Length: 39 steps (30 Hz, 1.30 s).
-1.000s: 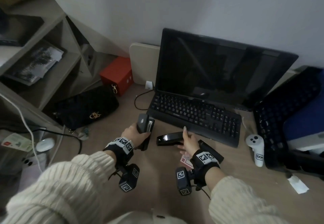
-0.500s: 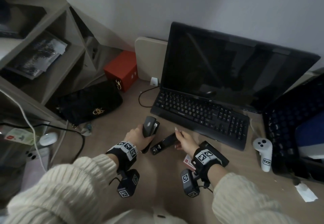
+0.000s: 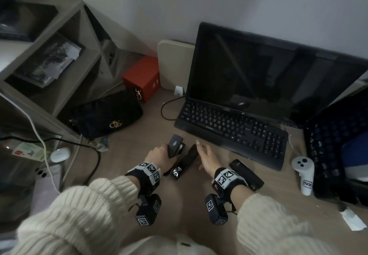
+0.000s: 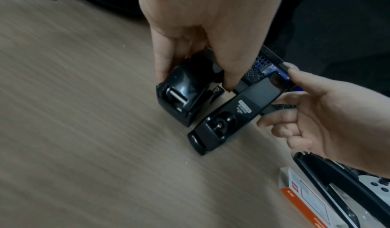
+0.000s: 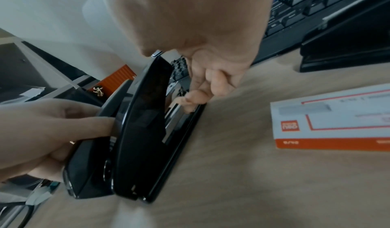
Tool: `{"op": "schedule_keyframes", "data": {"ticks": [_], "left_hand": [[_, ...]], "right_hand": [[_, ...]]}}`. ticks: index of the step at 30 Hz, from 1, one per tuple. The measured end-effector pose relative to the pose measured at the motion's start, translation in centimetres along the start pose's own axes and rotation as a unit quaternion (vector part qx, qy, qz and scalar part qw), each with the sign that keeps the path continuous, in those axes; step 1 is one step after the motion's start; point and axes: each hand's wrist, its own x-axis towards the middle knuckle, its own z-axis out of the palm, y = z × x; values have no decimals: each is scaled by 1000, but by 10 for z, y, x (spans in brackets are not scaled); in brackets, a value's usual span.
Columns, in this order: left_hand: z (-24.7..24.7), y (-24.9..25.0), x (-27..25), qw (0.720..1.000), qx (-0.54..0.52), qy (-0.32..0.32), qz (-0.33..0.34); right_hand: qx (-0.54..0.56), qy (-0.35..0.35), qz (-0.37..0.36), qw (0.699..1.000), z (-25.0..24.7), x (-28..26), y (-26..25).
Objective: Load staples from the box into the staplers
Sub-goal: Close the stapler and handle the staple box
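Two black staplers lie side by side on the wooden desk in front of the keyboard. My left hand [image 3: 166, 152] [image 4: 196, 79] grips the short, chunky stapler [image 3: 175, 145] [image 4: 185, 94] by its sides. My right hand [image 3: 201, 155] [image 5: 173, 74] pinches the longer slim stapler [image 3: 186, 162] [image 4: 232, 113] [image 5: 143, 131] near its front, thumb on the raised top arm and fingers at the metal rail beneath. The white-and-orange staple box [image 5: 337, 119] [image 4: 306, 198] lies shut on the desk to the right; my right wrist hides it in the head view.
A third black stapler [image 3: 246, 174] [image 4: 337, 186] lies beside my right wrist. Behind are a black keyboard [image 3: 229, 127] and a dark monitor [image 3: 268, 75]. A black handbag [image 3: 107, 115], a red box [image 3: 143, 77] and shelves stand left; a white controller [image 3: 303, 171] lies right.
My right hand has swung the slim stapler round from lying crosswise to lying alongside the chunky one. My left hand has kept its grip on the chunky stapler.
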Motion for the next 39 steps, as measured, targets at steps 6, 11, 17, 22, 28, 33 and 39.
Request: {"op": "schedule_keyframes", "data": {"ticks": [6,11,17,22,28,33,39], "left_hand": [[5,-4,-5,999,-15,-7,37],[4,-14,-6,995,-61,8,73],[1,-25,1,985,-140,-32,101],[5,-24,7,980,-166,-29,102],[9,-19,15,981,-168,-31,90],[15,-18,10,975,-197,-4,106],[18,-17,11,977,-186,-7,99]], "right_hand": [[8,-92,117,989,3,-11,10],[74,-142,150,976,18,-17,12],[51,-145,158,975,27,-6,8],[36,-141,158,977,28,-1,8],[-5,-142,154,978,26,-2,8],[-53,-131,139,980,18,0,9],[-70,-102,139,983,20,-3,8]]}}
